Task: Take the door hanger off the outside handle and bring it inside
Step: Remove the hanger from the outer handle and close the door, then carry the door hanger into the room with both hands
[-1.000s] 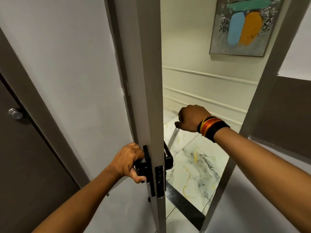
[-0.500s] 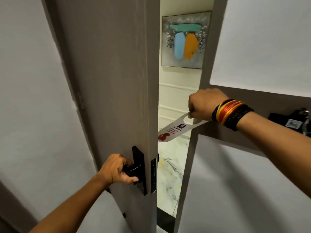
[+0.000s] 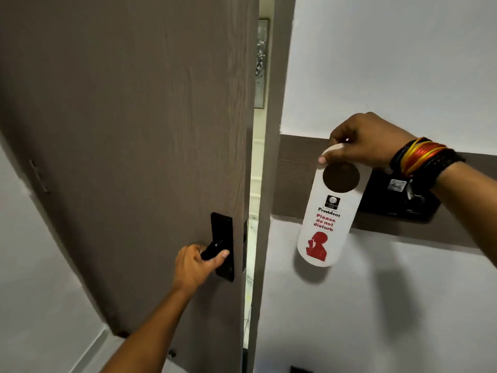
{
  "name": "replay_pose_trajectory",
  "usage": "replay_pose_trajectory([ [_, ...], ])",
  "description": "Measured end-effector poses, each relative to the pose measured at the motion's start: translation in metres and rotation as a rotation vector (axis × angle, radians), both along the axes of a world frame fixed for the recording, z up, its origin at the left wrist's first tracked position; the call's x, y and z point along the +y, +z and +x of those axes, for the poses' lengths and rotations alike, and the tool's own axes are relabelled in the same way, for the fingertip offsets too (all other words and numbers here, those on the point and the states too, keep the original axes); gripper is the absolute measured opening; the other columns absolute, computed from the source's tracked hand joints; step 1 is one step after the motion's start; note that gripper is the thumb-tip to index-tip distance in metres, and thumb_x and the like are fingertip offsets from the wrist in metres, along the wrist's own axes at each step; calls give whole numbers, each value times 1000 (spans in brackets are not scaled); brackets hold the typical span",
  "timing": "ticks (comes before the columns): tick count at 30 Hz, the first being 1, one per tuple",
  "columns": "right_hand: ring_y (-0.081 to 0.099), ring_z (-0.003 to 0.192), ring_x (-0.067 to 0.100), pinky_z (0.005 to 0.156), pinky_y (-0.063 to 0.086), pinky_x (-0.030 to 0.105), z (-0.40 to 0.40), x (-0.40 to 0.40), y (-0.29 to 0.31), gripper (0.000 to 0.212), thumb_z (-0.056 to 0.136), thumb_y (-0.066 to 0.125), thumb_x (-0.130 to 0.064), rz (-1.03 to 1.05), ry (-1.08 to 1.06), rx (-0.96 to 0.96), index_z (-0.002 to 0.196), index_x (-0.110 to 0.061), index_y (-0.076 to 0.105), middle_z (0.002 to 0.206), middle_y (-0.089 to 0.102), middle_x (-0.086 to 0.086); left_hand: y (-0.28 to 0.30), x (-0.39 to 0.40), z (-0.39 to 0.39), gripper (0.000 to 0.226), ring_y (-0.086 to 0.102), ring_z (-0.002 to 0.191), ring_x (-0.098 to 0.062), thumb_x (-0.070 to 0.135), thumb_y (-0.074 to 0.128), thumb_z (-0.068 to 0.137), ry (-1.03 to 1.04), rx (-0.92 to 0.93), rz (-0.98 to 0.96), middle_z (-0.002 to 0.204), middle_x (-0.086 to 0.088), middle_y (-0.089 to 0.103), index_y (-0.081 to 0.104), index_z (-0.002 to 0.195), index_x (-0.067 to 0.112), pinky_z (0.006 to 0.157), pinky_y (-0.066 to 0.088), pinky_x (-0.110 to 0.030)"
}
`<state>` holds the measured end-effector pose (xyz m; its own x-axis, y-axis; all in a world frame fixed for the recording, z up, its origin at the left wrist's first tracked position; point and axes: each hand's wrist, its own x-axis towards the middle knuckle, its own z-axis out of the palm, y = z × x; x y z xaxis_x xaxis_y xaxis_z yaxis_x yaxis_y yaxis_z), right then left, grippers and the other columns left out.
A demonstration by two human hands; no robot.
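My right hand pinches the top of a white door hanger that reads "Please do not disturb" in red. The hanger dangles upright inside the room, in front of the wall to the right of the door frame. My left hand is wrapped around the black inside handle on its black lock plate. The brown door stands almost closed, with only a narrow gap to the frame. The outside handle is hidden behind the door.
A black wall-mounted box sits on a brown band behind my right wrist. Through the gap I see a sliver of the corridor wall and a picture. White walls flank the door on both sides.
The hanger has come through the gap and now hangs inside beside the frame. The door has swung further shut under my left hand, narrowing the gap.
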<state>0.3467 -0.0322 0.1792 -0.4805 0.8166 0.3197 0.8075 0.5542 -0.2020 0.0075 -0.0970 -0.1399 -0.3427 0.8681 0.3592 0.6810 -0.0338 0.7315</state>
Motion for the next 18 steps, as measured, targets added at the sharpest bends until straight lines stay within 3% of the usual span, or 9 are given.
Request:
replay_pose_trajectory([
  [5, 67, 74, 8, 63, 49, 27, 26, 5, -5, 23, 74, 86, -48, 25, -12, 175, 77, -26, 81, 71, 75, -6, -3, 43, 21, 79, 34, 53, -25, 65, 83, 72, 110, -101, -46, 51, 4, 29, 21, 53, 19, 53, 28, -37],
  [10, 71, 69, -1, 57, 45, 5, 40, 10, -3, 23, 75, 86, -46, 10, 0, 267, 79, -24, 82, 73, 78, -9, -5, 70, 30, 74, 42, 57, -26, 66, 78, 76, 163, -132, -82, 56, -3, 40, 32, 53, 13, 60, 39, -41],
  [14, 74, 71, 3, 64, 50, 11, 42, 15, -4, 22, 78, 85, -43, 16, 0, 307, 82, -22, 82, 74, 79, -6, -3, 81, 33, 79, 57, 66, -32, 72, 74, 76, 171, -144, -116, 65, -14, 58, 52, 62, -2, 65, 52, -46],
  [18, 72, 68, 1, 63, 48, 10, 39, 20, -6, 20, 78, 85, -44, 35, 0, 312, 76, -25, 80, 72, 79, -7, 1, 89, 37, 72, 60, 76, -33, 77, 69, 75, 170, -135, -137, 76, -16, 62, 48, 63, 9, 75, 55, -49],
])
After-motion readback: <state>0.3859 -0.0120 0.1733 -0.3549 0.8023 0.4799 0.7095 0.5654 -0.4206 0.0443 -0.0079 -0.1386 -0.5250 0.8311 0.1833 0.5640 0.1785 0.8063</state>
